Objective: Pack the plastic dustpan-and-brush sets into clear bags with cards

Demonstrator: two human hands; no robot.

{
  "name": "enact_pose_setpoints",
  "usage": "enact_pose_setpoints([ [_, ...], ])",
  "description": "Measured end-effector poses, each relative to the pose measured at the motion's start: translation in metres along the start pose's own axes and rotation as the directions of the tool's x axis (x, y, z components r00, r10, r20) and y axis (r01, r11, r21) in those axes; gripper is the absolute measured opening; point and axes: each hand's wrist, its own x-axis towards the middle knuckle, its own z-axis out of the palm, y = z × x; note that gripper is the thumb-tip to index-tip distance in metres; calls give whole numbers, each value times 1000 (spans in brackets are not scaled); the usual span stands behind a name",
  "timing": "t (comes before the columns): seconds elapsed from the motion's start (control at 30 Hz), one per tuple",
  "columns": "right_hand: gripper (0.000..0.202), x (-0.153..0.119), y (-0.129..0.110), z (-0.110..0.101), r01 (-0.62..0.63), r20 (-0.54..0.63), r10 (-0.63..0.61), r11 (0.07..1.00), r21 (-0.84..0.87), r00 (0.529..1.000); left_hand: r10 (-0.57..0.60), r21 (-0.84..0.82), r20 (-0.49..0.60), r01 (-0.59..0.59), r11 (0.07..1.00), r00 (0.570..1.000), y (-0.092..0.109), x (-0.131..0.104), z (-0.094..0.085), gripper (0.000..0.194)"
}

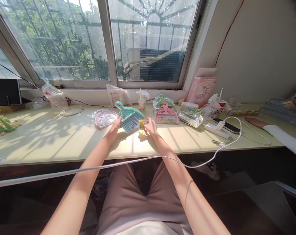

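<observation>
A green dustpan [128,112] with a small brush [132,122] lying in it is tilted above the table near the middle. My left hand [116,125] is closed on the set's left edge. At its right, my right hand [151,127] pinches a yellow and white label [141,127] beside the bristles. Whether the label touches the dustpan is too small to tell. Close by on the right stands a pink dustpan set [166,115], with wrapped green sets [162,100] behind it and another wrapped set [192,118] further right. A plastic-wrapped pink item [102,118] lies left of my left hand.
A white cable [138,160] crosses in front of my forearms to a power strip [217,131] beside a phone [227,126]. A drink cup [141,101] and pink box [202,89] stand near the window. Another person's hand [257,123] rests at the right.
</observation>
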Motion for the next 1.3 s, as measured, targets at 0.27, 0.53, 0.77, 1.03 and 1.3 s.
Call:
enact_pose_setpoints([
  [0.27, 34, -2, -14, -9, 82, 48, -67, 860, -503, 997, 298, 283, -324, -208, 936, 898, 10, 1, 2, 36],
  [0.53, 38, -7, -21, 27, 426, -45, -425, 904, 27, 904, 527, 577, 14, -437, 690, 850, -13, -17, 14, 31],
  [0.77, 47, -6, -25, 39, 309, -192, -250, 863, 400, 949, 592, 643, 176, -547, 536, 786, -25, -16, 22, 44],
  [1.03, 52, -15, -39, 23, 211, -121, -173, 837, 506, 977, 456, 613, 190, -467, 637, 870, -6, -33, 33, 47],
  [1.3, 44, -17, -46, 19, 126, -130, -77, 894, 430, 989, 420, 576, 164, -432, 693, 893, 10, -43, 34, 46],
])
